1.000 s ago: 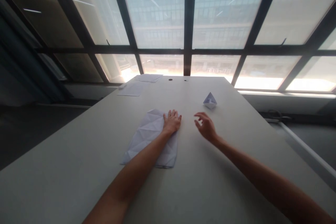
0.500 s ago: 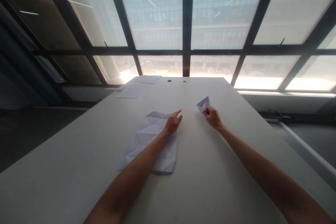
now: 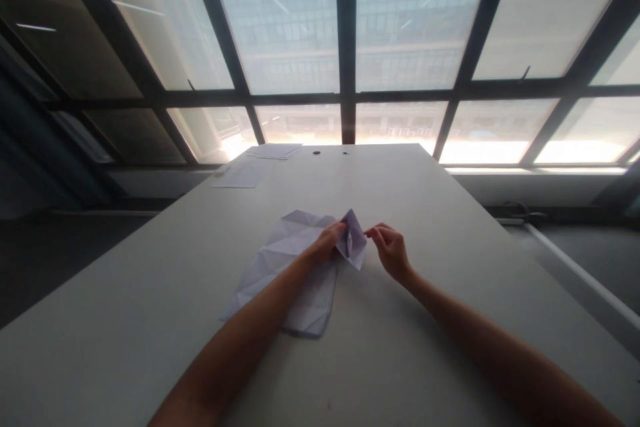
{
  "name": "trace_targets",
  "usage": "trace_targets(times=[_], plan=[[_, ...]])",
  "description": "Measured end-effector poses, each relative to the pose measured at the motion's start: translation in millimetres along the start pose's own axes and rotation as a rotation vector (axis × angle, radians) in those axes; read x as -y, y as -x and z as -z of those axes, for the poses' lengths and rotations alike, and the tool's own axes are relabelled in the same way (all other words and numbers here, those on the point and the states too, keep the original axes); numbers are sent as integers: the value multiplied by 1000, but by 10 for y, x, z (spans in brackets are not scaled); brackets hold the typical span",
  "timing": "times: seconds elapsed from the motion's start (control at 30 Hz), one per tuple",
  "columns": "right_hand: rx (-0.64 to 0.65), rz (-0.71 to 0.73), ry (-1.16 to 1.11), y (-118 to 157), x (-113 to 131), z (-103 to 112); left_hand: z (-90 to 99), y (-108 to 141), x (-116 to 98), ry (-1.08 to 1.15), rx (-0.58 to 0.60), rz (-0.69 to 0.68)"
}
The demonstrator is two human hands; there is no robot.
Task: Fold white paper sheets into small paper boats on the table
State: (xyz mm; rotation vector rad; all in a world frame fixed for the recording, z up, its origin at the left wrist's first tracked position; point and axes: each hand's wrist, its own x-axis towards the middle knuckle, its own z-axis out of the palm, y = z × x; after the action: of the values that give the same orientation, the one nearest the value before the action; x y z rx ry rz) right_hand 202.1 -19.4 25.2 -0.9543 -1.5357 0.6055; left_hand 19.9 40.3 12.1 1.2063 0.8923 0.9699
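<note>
A small folded piece of white paper [image 3: 355,243], diamond-shaped with an opening down its middle, is held up above the table. My left hand [image 3: 327,243] grips its left side, thumb and fingers closed on it. At its right corner, the fingertips of my right hand [image 3: 391,250] are pinched together on the edge. Beneath my left hand and forearm lies a larger creased white sheet [image 3: 285,243], covered in triangular folds. Part of that sheet is hidden by the arm.
The white table [image 3: 440,320] stretches toward large framed windows [image 3: 295,33]. Several flat paper sheets [image 3: 241,174] lie at its far left. Two small dark round spots [image 3: 317,153] show near the far edge. A cable [image 3: 523,210] is on the floor at right.
My right hand has brought the folded paper left and nearer to me. My left hand has taken hold of it, and its opening now faces up toward me.
</note>
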Motion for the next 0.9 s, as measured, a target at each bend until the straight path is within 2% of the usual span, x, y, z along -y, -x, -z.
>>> trace_targets(times=[0.07, 0.17, 0.37, 0.57, 0.7, 0.8, 0.9], plan=[[-39, -49, 26, -50, -22, 4, -69, 17, -4, -96, 3, -89], [-9, -108, 11, -91, -61, -44, -158, 32, -23, -206, 10, -202], [-70, -192, -48, -131, -154, -93, -210, 5, 16, -334, 44, -305], [-170, -228, -136, -177, -205, -27, -202, 65, -20, -243, 82, -196], [-195, -294, -187, -207, -267, 10, -203, 90, -73, -218, 159, -142], [-195, -263, -84, -236, -285, 38, -196, 86, -82, -253, 200, -102], [-215, -179, 62, -233, -251, 37, -202, 73, -61, -296, 147, -128]])
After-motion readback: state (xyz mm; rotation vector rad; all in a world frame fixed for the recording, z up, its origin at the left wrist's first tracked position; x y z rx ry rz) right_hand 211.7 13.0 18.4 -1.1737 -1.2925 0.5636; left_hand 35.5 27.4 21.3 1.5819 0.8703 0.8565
